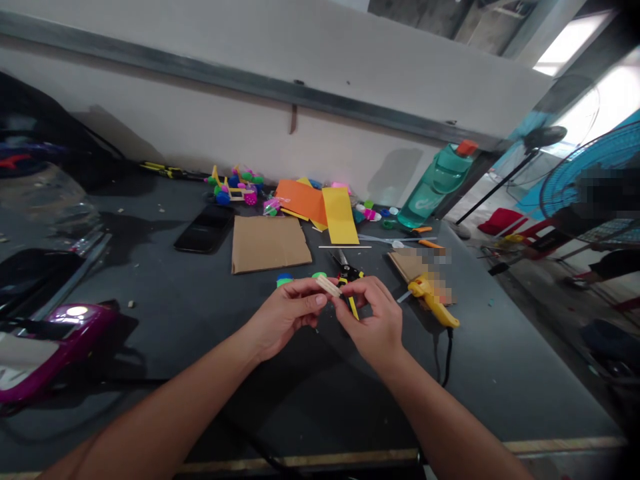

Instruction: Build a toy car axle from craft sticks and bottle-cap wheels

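Note:
My left hand (285,317) and my right hand (373,320) meet above the dark table (200,313), both pinched on a short pale wooden stick (328,285) held between their fingertips. Just behind the hands lie black-and-yellow pliers (347,273), partly hidden by my right fingers. Two small bottle caps, a blue-green one (284,279) and a green one (319,275), sit by my left fingertips. A yellow glue gun (433,301) lies to the right of my right hand, its black cord running toward the table's front edge.
A brown cardboard sheet (269,243), a black phone (205,229), orange and yellow paper (320,207), a colourful cap-wheeled toy (235,187) and a teal water bottle (435,183) lie farther back. A magenta object (55,343) is at left. A fan (595,167) and a person stand at right.

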Available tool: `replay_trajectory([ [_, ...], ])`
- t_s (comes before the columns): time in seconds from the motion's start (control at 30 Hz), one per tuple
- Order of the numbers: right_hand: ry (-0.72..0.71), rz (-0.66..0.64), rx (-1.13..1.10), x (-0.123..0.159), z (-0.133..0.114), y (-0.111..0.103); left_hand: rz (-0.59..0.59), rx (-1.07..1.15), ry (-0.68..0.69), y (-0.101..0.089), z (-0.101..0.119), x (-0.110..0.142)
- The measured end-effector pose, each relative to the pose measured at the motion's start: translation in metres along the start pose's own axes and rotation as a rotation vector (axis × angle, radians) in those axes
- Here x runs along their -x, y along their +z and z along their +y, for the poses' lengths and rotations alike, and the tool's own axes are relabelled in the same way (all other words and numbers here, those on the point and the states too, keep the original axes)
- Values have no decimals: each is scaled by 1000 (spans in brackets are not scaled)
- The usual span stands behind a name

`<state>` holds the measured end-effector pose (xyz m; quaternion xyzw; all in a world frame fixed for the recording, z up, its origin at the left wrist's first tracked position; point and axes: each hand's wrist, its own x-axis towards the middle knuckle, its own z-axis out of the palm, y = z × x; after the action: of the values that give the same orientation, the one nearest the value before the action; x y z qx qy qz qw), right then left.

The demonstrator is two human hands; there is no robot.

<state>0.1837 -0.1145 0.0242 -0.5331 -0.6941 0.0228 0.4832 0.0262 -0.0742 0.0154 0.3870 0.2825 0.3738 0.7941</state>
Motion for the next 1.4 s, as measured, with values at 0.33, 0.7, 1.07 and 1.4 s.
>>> replay_trajectory([
  [0.33, -5, -28, 22, 0, 3, -2, 81, 9, 67, -3, 3, -1],
  [0.7, -9, -12, 50, 1, 7, -6, 114, -41, 98, -4, 0, -5],
  [1.07, -3, -23, 60, 2, 7, -5, 128, -54, 137, -2, 1, -5],
  [1.4, -1, -15, 78, 3, 7, -5, 139, -60, 115, -3, 1, -5],
])
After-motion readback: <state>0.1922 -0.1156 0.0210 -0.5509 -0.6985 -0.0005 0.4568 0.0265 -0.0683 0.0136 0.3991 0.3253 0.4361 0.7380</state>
